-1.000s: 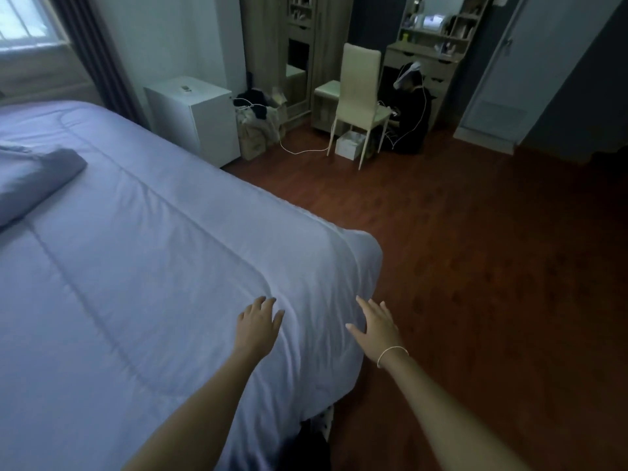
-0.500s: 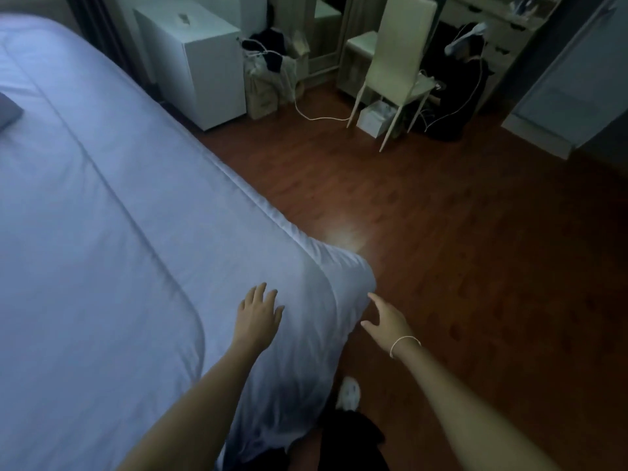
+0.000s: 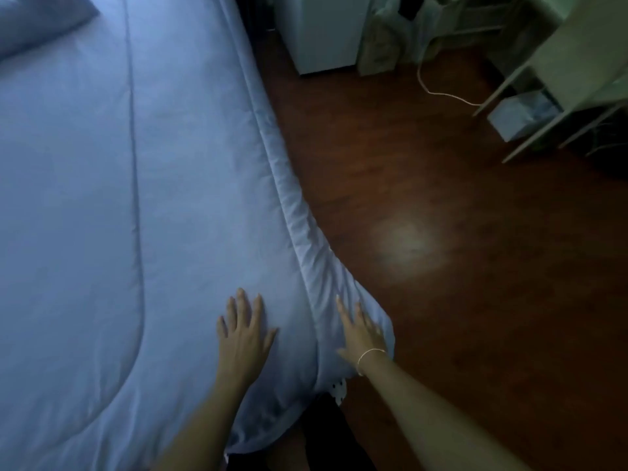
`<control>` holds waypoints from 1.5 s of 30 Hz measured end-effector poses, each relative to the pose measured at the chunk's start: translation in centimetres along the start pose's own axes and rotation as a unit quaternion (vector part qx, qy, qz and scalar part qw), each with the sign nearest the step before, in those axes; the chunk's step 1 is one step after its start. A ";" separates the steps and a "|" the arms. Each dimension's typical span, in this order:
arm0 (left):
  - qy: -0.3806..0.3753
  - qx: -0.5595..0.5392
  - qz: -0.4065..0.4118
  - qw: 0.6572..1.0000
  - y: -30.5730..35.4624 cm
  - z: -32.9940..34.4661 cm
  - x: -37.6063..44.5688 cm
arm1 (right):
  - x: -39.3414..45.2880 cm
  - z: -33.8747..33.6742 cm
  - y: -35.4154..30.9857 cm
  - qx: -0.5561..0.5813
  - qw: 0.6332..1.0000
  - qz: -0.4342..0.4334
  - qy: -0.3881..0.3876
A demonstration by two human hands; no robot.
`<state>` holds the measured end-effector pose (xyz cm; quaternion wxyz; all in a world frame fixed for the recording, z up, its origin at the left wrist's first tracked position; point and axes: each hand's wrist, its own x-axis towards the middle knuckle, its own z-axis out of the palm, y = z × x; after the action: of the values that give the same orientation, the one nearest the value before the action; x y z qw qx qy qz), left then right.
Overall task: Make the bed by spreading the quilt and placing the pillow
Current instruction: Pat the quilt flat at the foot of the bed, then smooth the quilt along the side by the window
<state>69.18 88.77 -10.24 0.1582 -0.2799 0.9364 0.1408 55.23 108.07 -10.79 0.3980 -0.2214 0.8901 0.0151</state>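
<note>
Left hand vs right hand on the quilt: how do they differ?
The left hand lies on the flat top of the quilt; the right hand lies on its hanging corner edge. The right wrist wears a thin white bracelet; the left wrist is bare. Both have straight fingers pressing the fabric.

Bare forearms, no sleeves anywhere in view. Thin white string bracelet [image 3: 370, 352] looped around the wrist of the right hand [image 3: 360, 334]. Nothing on the left hand [image 3: 245, 334], no rings or watch. Dark clothing down at the bottom edge.
</note>
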 end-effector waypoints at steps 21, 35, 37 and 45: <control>0.066 0.023 -0.073 0.995 0.6 3.2 -0.1 | 6.6 1.7 3.9 -0.073 0.993 -0.069 -0.063; 0.062 -0.016 -0.135 0.989 -1.3 2.8 -0.5 | 4.5 0.7 -5.5 0.171 0.952 -0.092 0.236; 0.053 -0.014 -0.128 0.990 -1.3 3.1 -0.4 | 4.1 0.5 -6.6 0.135 0.956 -0.162 0.205; -0.068 -0.040 -0.120 0.990 -1.7 -1.1 -0.8 | 2.5 -1.2 -0.4 0.064 0.996 -0.005 -0.069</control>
<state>70.52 87.39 -9.22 0.2260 -0.3864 0.8765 0.1767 53.03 106.51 -11.69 0.4722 -0.1983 0.8584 -0.0284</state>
